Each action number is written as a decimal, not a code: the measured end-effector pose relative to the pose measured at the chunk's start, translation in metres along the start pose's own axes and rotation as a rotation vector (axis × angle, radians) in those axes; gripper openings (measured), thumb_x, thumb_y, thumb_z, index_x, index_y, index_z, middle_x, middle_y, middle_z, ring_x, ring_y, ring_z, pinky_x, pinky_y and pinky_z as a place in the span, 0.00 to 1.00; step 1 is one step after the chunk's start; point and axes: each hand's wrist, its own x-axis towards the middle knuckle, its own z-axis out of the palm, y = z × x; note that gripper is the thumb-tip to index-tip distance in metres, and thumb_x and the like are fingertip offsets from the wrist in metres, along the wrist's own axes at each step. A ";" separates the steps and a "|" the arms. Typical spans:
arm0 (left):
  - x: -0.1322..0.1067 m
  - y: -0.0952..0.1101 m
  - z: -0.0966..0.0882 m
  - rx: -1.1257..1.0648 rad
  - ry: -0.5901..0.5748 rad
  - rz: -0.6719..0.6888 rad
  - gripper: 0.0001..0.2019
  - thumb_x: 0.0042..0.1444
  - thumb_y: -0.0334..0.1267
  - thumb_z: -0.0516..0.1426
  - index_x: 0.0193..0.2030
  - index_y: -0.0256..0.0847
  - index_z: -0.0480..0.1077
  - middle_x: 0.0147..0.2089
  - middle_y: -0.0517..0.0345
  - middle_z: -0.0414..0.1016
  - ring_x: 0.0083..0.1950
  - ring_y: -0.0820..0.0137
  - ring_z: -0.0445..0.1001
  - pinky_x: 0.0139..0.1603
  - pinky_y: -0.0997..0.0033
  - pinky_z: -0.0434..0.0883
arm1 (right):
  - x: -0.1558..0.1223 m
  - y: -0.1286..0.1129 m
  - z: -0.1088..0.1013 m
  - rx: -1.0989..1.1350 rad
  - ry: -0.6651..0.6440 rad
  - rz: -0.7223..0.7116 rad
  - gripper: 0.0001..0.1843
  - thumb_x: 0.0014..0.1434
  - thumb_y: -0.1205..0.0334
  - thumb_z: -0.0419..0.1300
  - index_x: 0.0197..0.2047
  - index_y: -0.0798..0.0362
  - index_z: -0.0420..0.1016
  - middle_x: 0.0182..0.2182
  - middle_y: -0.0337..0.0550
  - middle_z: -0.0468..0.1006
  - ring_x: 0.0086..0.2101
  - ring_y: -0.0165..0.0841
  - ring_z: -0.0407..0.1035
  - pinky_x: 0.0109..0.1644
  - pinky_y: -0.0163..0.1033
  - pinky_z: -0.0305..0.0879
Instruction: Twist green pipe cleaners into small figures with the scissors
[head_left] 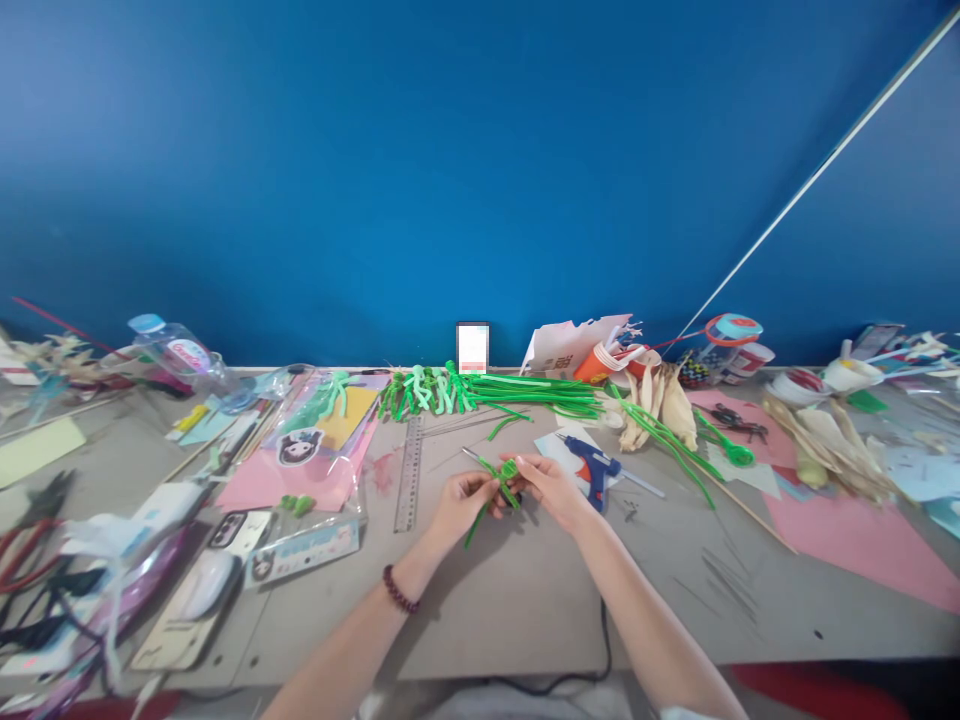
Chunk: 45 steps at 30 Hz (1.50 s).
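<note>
My left hand (459,503) and my right hand (550,485) meet over the middle of the grey table (525,590). Both pinch a green pipe cleaner piece (501,480) that is twisted into a small coil at the top, with a tail hanging down toward me. A thin metal rod sticks out of the coil to the upper left. My left wrist wears a dark bead bracelet (400,592).
A blue glue gun (594,470) lies just right of my right hand. A metal ruler (409,474) lies to the left. A pile of green pipe cleaners (495,391) lies behind, dried corn husks (660,405) to the right, packets, pliers and clutter at the left.
</note>
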 end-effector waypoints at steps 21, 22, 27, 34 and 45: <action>-0.001 0.005 0.000 -0.082 -0.003 -0.026 0.17 0.43 0.48 0.64 0.26 0.32 0.74 0.25 0.53 0.76 0.22 0.73 0.72 0.29 0.73 0.69 | 0.005 0.004 -0.002 0.006 0.045 -0.056 0.24 0.50 0.44 0.61 0.42 0.53 0.79 0.33 0.44 0.78 0.30 0.31 0.70 0.35 0.36 0.66; -0.001 0.005 0.000 -0.112 0.007 -0.031 0.16 0.42 0.47 0.65 0.27 0.32 0.74 0.26 0.52 0.77 0.24 0.72 0.73 0.31 0.72 0.70 | 0.005 0.003 -0.002 0.032 0.068 -0.059 0.23 0.50 0.44 0.61 0.42 0.53 0.78 0.35 0.45 0.78 0.31 0.31 0.70 0.34 0.35 0.66; -0.001 0.005 0.001 -0.288 0.055 -0.077 0.16 0.38 0.41 0.68 0.30 0.32 0.73 0.30 0.50 0.79 0.29 0.70 0.76 0.38 0.70 0.71 | 0.006 0.001 -0.004 0.034 0.158 -0.067 0.22 0.49 0.46 0.62 0.42 0.52 0.78 0.39 0.45 0.76 0.32 0.30 0.69 0.32 0.33 0.65; 0.000 0.004 0.002 -0.327 0.068 -0.105 0.16 0.37 0.39 0.68 0.32 0.32 0.73 0.29 0.50 0.79 0.29 0.69 0.76 0.38 0.71 0.71 | 0.006 0.004 -0.002 -0.063 0.142 -0.069 0.23 0.47 0.49 0.65 0.44 0.53 0.77 0.35 0.43 0.77 0.32 0.29 0.68 0.34 0.34 0.63; -0.001 -0.003 0.001 -0.301 -0.105 -0.135 0.14 0.43 0.39 0.66 0.34 0.30 0.75 0.30 0.48 0.79 0.31 0.69 0.77 0.38 0.73 0.71 | 0.007 0.010 -0.002 0.057 0.070 -0.006 0.24 0.41 0.50 0.69 0.40 0.56 0.79 0.21 0.36 0.70 0.22 0.25 0.60 0.28 0.33 0.56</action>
